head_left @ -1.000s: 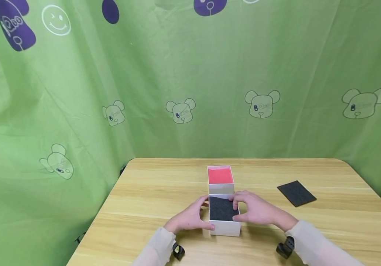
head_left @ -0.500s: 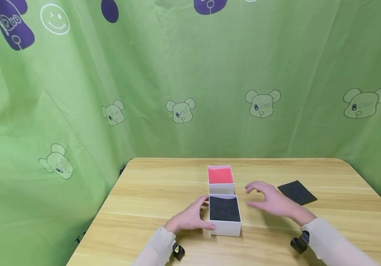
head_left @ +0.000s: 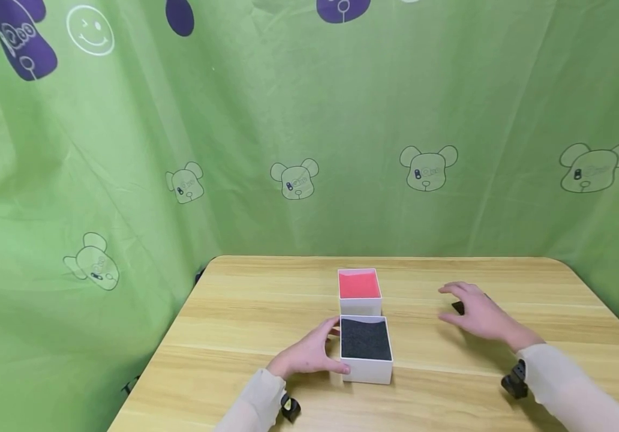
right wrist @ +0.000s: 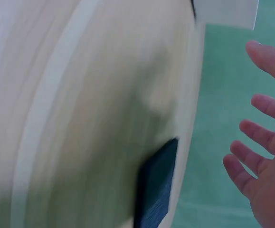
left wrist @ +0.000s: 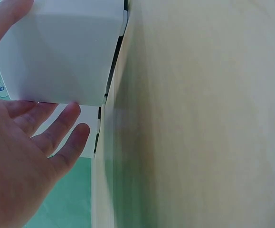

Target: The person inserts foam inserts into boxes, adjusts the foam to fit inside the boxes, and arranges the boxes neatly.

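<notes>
In the head view my left hand (head_left: 309,353) holds a white open-topped box (head_left: 366,371) by its left side, thumb at the near corner and fingers toward the far corner. A dark grey foam pad (head_left: 364,341) lies inside that box. The left wrist view shows the white box wall (left wrist: 63,57) between thumb and fingertips. My right hand (head_left: 483,315) hovers over the right part of the table, fingers spread and holding nothing. Beneath it a flat black foam sheet (right wrist: 157,187) lies on the table, mostly hidden by the hand in the head view.
A second white box (head_left: 360,307) with a red pad (head_left: 359,286) inside stands directly behind the first one. The wooden table (head_left: 255,294) ends at a green curtain (head_left: 352,222) with bear drawings.
My right hand has let go of the pad in the near box and moved right, over the black foam sheet. My left hand has stayed at the box.
</notes>
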Available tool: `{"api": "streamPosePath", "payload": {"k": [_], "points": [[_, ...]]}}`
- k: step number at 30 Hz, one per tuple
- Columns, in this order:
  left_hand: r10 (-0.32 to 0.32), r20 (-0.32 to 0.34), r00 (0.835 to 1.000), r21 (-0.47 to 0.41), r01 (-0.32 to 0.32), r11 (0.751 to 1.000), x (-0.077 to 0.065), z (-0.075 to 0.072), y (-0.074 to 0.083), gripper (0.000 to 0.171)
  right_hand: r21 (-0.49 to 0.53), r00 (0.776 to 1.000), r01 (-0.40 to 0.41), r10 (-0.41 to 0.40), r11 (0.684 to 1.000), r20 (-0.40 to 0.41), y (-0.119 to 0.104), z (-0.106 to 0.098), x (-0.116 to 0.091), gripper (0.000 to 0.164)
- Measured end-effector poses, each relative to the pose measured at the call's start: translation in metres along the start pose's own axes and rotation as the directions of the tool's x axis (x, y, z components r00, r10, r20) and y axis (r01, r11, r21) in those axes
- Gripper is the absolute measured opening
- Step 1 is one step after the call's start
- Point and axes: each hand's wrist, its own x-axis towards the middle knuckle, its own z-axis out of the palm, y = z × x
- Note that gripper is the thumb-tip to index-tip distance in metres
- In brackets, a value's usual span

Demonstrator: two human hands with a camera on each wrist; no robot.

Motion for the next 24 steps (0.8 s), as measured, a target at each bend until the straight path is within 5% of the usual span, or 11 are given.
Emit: {"api": "streamPosePath", "payload": {"k": [24], "points": [[-0.008,0.002,1.000,0.009,0.008,1.000,0.000,-0.001,-0.001,0.098,-0.117,0.976,-0.182,0.194,0.976,0.098,0.062,0.003,-0.017,0.093]]}}
